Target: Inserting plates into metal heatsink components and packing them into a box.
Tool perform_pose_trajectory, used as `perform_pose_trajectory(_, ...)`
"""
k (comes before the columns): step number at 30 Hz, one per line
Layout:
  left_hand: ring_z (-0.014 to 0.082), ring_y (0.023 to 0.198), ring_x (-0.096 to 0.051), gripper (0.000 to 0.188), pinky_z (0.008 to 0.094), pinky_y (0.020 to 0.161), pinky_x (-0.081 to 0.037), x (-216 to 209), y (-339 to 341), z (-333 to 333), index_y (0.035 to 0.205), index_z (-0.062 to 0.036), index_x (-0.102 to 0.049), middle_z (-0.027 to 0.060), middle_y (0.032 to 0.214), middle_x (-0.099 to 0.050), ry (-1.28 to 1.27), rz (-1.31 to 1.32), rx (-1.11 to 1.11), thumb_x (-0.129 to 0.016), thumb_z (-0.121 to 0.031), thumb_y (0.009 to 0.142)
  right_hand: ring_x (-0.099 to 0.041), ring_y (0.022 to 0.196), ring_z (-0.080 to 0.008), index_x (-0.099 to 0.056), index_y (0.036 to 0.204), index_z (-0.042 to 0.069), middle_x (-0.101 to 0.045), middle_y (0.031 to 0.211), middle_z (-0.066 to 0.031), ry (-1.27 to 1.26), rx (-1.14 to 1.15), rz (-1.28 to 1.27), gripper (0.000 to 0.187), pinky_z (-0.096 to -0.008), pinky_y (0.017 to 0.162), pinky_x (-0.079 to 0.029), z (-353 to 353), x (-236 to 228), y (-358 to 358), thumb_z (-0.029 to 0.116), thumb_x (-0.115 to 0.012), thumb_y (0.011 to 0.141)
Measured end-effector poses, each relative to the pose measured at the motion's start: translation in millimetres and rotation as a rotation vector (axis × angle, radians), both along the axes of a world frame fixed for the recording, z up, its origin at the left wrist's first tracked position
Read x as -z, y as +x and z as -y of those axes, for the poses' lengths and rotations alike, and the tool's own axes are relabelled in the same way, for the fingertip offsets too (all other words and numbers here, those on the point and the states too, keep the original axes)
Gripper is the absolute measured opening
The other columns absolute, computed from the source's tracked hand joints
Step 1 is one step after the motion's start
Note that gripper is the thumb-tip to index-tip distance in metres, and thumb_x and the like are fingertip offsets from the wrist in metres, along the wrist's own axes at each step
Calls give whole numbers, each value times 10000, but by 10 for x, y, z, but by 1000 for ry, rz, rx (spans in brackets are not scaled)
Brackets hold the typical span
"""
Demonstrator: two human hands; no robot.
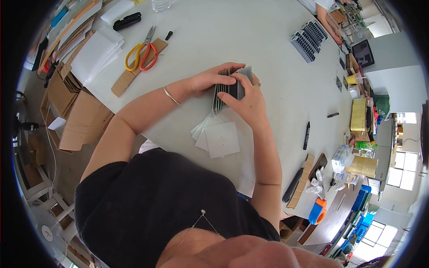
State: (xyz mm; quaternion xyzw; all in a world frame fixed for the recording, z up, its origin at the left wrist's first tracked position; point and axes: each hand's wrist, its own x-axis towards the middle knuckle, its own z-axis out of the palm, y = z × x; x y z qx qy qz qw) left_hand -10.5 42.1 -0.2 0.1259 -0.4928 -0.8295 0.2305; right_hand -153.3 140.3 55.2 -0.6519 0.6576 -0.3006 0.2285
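Note:
Both hands are closed around a stack of thin, dark-faced square plates (220,99) standing on edge over the white table. My left hand (210,81) grips the stack from the left and across its top, fingers reaching over the far side. From the right, my right hand (251,100) holds it, thumb over the near side and fingers on the top; a ring shows on one finger. Some greyish plates show fanned between the hands. Just below the stack, a few pale square sheets (222,140) lie overlapping on the table, apart from both hands.
Scissors (146,50) with yellow and red handles lie on a cardboard strip (123,83) at the far left. Grey slotted blocks (309,41) stand far right, near another person's arm (328,27). A black marker (306,135) and an orange tape dispenser (317,211) lie right.

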Motion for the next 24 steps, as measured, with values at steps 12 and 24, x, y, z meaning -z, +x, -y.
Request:
perform_pose_trajectory(12,215,1221,-411,780,344,1036,-334,-13,21,26,1431,-69,-278,116,1313,-434,-47,11,28,-667,-297,795,-438,1199,-280,-587,1079,135,-577,1155,-94,-21,-11,27,477,-396,857,-464,12,33,-4,296,-763,666)
perform_pose_trajectory(24,222,1226,-402,759,343,1038,-319,12,56,100,1430,-72,-288,115,1318,-432,-203,67,34,-648,-290,798,-533,1090,-287,-589,1081,142,-524,1206,-145,-59,-23,-12,494,-389,818,-486,19,60,-39,320,-763,655)
